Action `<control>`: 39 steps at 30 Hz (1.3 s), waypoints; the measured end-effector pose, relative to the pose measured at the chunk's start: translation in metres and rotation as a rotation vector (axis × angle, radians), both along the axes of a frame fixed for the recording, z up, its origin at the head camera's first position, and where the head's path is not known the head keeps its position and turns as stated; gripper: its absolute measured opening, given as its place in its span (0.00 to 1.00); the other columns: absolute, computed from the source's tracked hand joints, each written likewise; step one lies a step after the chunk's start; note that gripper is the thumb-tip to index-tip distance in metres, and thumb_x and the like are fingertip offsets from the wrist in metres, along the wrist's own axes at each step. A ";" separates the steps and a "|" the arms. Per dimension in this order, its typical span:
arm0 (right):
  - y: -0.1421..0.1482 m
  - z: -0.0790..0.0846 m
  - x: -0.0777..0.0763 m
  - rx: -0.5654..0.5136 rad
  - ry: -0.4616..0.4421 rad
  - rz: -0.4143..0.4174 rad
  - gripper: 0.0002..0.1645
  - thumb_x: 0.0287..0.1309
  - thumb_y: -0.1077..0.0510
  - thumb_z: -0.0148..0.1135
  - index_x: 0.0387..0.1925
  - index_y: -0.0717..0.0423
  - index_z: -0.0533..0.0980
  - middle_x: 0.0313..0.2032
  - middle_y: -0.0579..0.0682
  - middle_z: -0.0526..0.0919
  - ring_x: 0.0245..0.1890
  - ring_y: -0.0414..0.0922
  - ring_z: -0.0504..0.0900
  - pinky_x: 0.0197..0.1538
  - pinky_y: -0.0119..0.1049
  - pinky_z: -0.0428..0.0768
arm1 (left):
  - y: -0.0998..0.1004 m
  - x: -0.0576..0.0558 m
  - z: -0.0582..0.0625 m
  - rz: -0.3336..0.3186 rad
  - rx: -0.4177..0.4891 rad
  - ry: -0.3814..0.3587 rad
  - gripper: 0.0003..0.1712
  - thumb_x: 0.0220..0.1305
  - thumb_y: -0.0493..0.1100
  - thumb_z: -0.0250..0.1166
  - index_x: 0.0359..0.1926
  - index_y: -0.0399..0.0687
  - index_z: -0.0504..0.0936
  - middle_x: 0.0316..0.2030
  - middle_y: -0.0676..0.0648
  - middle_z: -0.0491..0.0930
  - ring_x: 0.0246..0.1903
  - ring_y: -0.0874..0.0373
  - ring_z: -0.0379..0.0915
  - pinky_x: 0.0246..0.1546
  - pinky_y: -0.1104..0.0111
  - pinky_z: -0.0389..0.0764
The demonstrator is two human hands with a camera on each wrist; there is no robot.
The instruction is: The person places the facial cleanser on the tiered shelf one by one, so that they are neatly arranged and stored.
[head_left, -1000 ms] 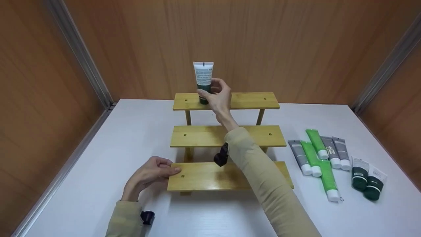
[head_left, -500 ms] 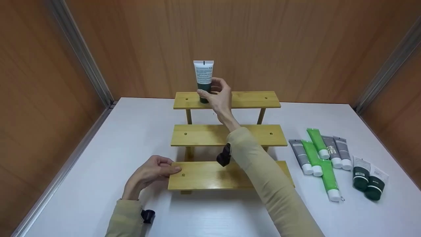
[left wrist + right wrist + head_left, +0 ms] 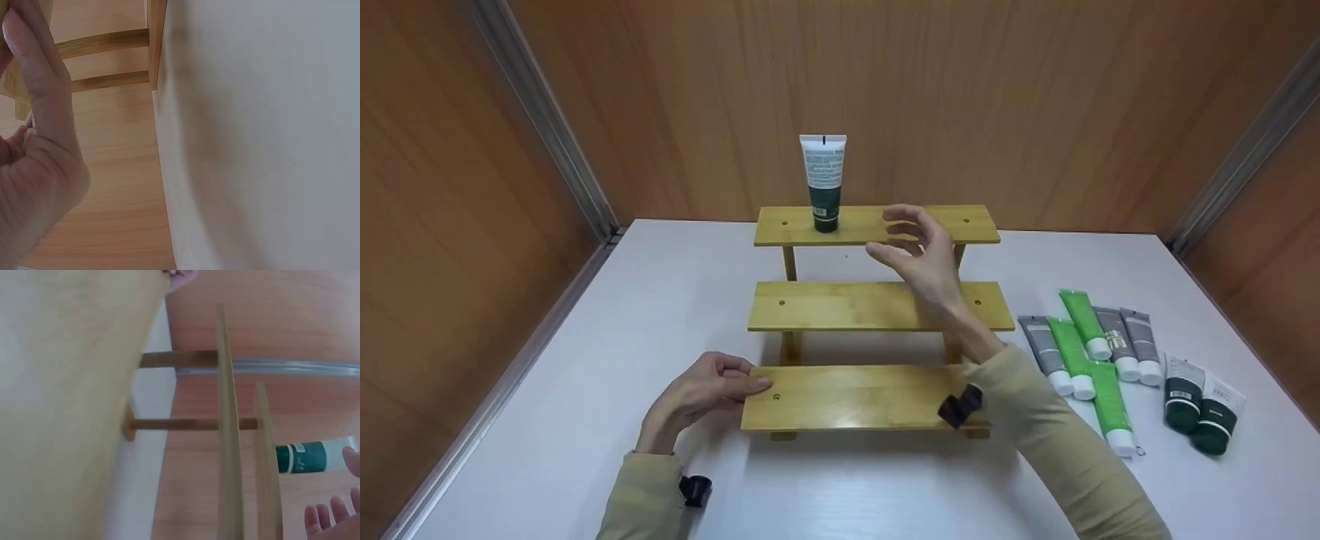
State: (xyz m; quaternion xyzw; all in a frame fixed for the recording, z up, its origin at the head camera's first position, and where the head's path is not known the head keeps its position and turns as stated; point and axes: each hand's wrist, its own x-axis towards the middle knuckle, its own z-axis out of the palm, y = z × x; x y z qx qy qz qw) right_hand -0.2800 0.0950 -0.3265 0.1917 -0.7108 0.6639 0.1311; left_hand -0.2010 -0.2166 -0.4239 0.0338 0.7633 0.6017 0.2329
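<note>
A white and dark green squeeze tube [image 3: 824, 180] stands upright on its cap on the top step of a three-step wooden shelf [image 3: 851, 397], left of its middle. In the right wrist view the same tube [image 3: 308, 457] stands apart from the fingers. My right hand [image 3: 926, 262] hovers to the tube's right, in front of the top step, fingers loosely bent and holding nothing. With thumb and fingers, my left hand [image 3: 697, 394] pinches the left end of the bottom step. In the left wrist view that hand [image 3: 50, 135] partly hides the board's end.
On the white table, right of the shelf, lie several green tubes [image 3: 1108, 405] and grey tubes [image 3: 1044, 352]. Two more white and dark green tubes [image 3: 1215, 416] lie farther right. A wooden wall [image 3: 1035, 105] rises behind the table.
My right hand has let go of the tube and moved right and toward me. The tube stays standing on the top step. My left hand keeps its hold on the bottom step.
</note>
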 end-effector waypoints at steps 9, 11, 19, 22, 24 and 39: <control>0.110 -0.037 0.057 0.098 0.056 -0.087 0.24 0.55 0.74 0.68 0.55 0.70 0.75 0.52 0.53 0.80 0.52 0.42 0.80 0.58 0.30 0.80 | -0.001 0.000 0.000 -0.012 0.001 -0.009 0.13 0.62 0.46 0.73 0.38 0.41 0.83 0.29 0.54 0.89 0.31 0.63 0.84 0.35 0.70 0.85; 0.132 -0.047 0.064 0.110 0.029 -0.128 0.23 0.58 0.73 0.67 0.55 0.71 0.74 0.51 0.50 0.80 0.52 0.41 0.80 0.58 0.28 0.79 | -0.002 0.001 0.001 -0.012 0.002 -0.007 0.13 0.62 0.46 0.72 0.38 0.41 0.83 0.29 0.54 0.89 0.31 0.63 0.84 0.35 0.70 0.85; 0.194 -0.083 0.081 0.309 -0.133 -0.159 0.23 0.67 0.60 0.64 0.59 0.67 0.73 0.50 0.33 0.79 0.54 0.31 0.78 0.59 0.19 0.76 | -0.004 0.001 0.002 -0.012 0.006 -0.008 0.13 0.62 0.46 0.72 0.37 0.41 0.82 0.28 0.54 0.89 0.30 0.63 0.85 0.34 0.70 0.85; 0.208 -0.090 0.081 0.382 -0.184 -0.149 0.26 0.68 0.57 0.63 0.62 0.66 0.71 0.51 0.33 0.78 0.53 0.27 0.76 0.58 0.17 0.74 | -0.002 0.000 0.002 -0.014 0.005 -0.008 0.13 0.62 0.46 0.72 0.38 0.41 0.82 0.29 0.54 0.89 0.30 0.63 0.85 0.34 0.70 0.85; 0.215 -0.094 0.081 0.431 -0.220 -0.140 0.28 0.68 0.55 0.63 0.63 0.65 0.70 0.55 0.41 0.79 0.54 0.23 0.75 0.58 0.15 0.73 | -0.001 0.000 0.001 -0.019 0.006 -0.006 0.13 0.62 0.46 0.72 0.38 0.40 0.82 0.29 0.54 0.89 0.31 0.63 0.85 0.34 0.70 0.85; 0.233 -0.114 0.075 0.649 -0.282 -0.063 0.31 0.66 0.60 0.64 0.66 0.69 0.68 0.64 0.68 0.74 0.67 0.64 0.71 0.68 0.29 0.72 | -0.001 0.000 0.002 -0.036 -0.004 0.004 0.13 0.63 0.47 0.71 0.39 0.41 0.83 0.29 0.54 0.89 0.32 0.62 0.85 0.36 0.69 0.86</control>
